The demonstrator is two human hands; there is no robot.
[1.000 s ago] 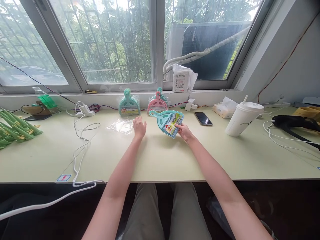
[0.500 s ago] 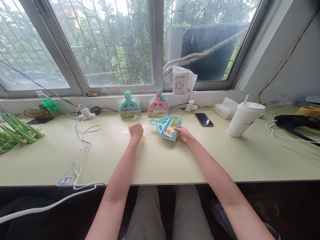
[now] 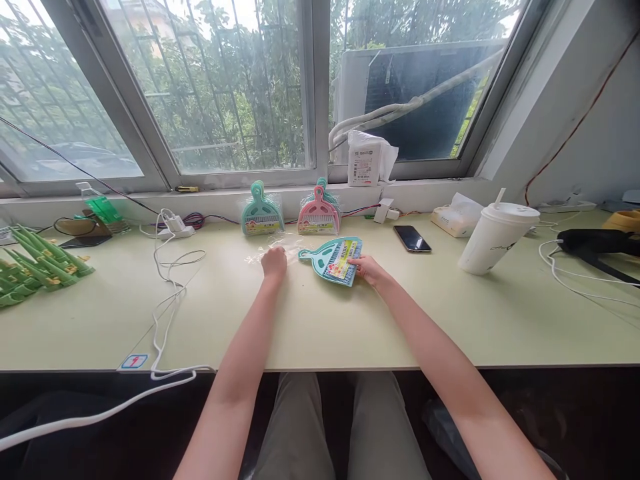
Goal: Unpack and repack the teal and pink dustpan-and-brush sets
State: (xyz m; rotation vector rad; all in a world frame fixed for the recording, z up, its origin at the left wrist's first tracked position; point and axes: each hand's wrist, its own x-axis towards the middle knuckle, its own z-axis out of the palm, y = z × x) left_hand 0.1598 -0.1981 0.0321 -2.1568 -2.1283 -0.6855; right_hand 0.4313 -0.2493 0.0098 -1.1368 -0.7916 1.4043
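Observation:
My right hand (image 3: 369,269) grips the wide end of a teal dustpan-and-brush set (image 3: 327,259), which has a yellow printed label and blue bristles. Its handle points left, toward my other hand. Closed in a fist, my left hand (image 3: 275,264) holds a clear plastic bag (image 3: 257,252) that spreads crumpled on the desk around it. Behind them, a wrapped green dustpan set (image 3: 262,217) leans against the sill wall. Beside it stands a wrapped pink dustpan set (image 3: 319,215) with a teal one behind.
On the desk (image 3: 320,333) to the right lie a phone (image 3: 412,239), a tissue pack (image 3: 454,219) and a white cup with a straw (image 3: 495,240). White cables (image 3: 167,287) run down the left side, near green wrapped bundles (image 3: 40,263). A bottle (image 3: 103,207) stands behind.
The dustpan set has sunk slightly toward the desk in my right hand. My left fist has shifted very little, still with the plastic bag. The whole view has moved slightly.

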